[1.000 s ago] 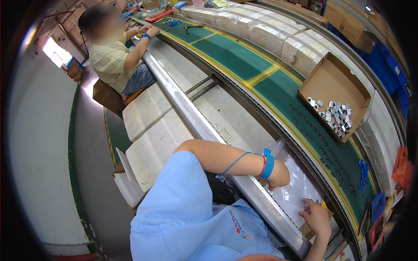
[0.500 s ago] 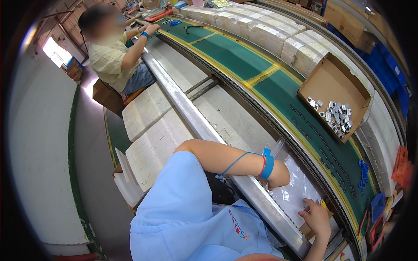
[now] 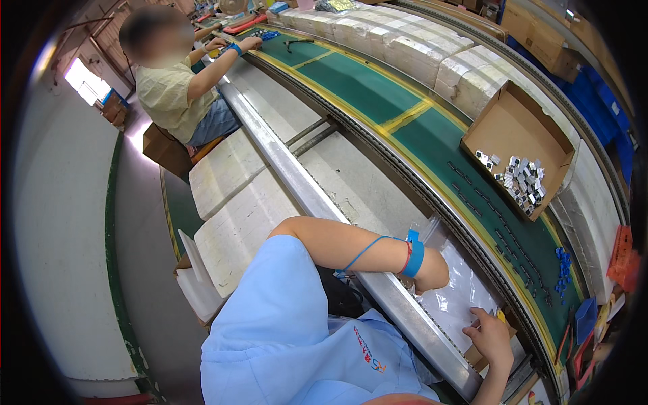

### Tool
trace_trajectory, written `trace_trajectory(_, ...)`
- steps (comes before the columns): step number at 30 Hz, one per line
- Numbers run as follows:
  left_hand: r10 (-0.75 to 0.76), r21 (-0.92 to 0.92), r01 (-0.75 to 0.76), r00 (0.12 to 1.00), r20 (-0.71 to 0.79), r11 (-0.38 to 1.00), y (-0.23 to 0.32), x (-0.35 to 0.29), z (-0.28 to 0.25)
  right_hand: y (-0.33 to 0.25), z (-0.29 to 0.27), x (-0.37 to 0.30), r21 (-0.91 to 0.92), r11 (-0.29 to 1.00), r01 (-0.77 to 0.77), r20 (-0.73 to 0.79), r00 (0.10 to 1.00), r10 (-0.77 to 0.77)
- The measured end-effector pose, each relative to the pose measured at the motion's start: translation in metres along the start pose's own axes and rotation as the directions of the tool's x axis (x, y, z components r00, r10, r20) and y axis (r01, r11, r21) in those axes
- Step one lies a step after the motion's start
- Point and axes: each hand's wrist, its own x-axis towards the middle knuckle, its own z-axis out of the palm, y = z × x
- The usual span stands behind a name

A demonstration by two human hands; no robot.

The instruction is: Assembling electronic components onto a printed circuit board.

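My left hand [image 3: 432,272], with a blue wrist strap on its wrist, is bent downward over a clear plastic bag [image 3: 460,287]. Its fingers are turned under and mostly hidden, so what they hold, if anything, does not show. My right hand [image 3: 491,337] rests at the bag's lower right edge. Its thumb and fingers are apart and slightly curved, with nothing visible between them. The shiny bag lies in the strip between a metal rail [image 3: 398,307] and the green belt [image 3: 442,145].
Rows of small black parts [image 3: 503,212] and a heap of blue pieces [image 3: 562,270] lie on the belt. Beyond is a cardboard tray [image 3: 516,121] with silver-white parts. White foam blocks [image 3: 466,71] line the far side. A co-worker [image 3: 165,91] sits at the upper left.
My two hands and the bag stay in nearly the same place. The co-worker's hands have shifted rightward over the belt.
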Motion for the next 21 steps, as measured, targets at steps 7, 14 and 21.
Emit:
trace_trajectory(7, -0.002, -0.007, 0.002, 1.000, 0.012, 1.000, 0.0007, 0.0003, -0.0007, 0.0013, 0.0012, -0.0007, 0.005, 1.000, 0.004, -0.006, 1.000, -0.004)
trace_trajectory(14, 0.014, -0.001, -0.014, 1.000, 0.011, 1.000, -0.0006, 0.0009, 0.0001, -0.0056, -0.0038, -0.0012, 0.004, 1.000, -0.030, 0.036, 0.999, 0.029)
trace_trajectory(21, 0.018, -0.002, -0.018, 1.000, 0.006, 1.000, -0.0023, 0.0022, 0.0032, -0.0029, -0.0019, -0.0009, 0.003, 1.000, -0.004, 0.022, 1.000, 0.004)
